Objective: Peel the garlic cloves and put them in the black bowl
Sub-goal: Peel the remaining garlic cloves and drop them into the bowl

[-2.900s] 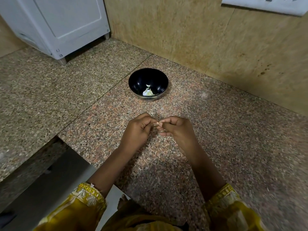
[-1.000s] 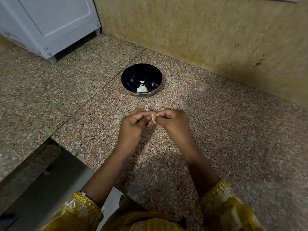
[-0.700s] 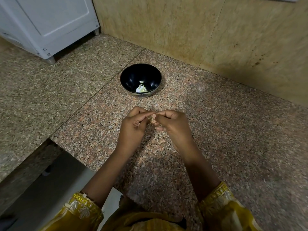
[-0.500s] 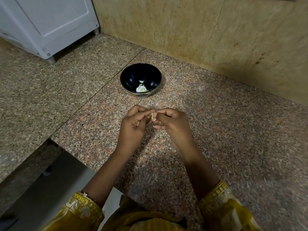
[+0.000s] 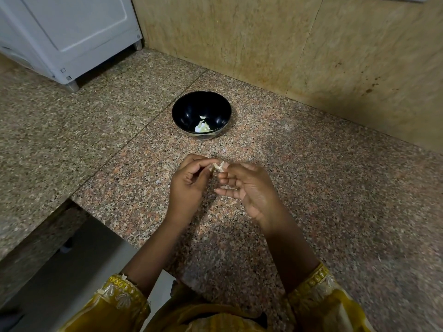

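My left hand (image 5: 189,185) & right hand (image 5: 249,188) meet just above the speckled pink-brown granite desk (image 5: 323,188), both pinching 1 small pale garlic clove w/ papery skin (image 5: 217,167) between thumb & forefinger tips. Left fingers are curled in; the right's other 3 fingers are spread loosely below the pinch. The round glossy black bowl (image 5: 183,115) sits on the desk beyond my hands, apart from them, near the tan stone wall (image 5: 263,32). Inside it, at the bottom, lie a few white peeled garlic pieces (image 5: 202,127); exact count I can't tell. A white cabinet-like appliance (image 5: 72,32) stands far left on short feet. My yellow embroidered sleeves (image 5: 119,293) show at the bottom edge.
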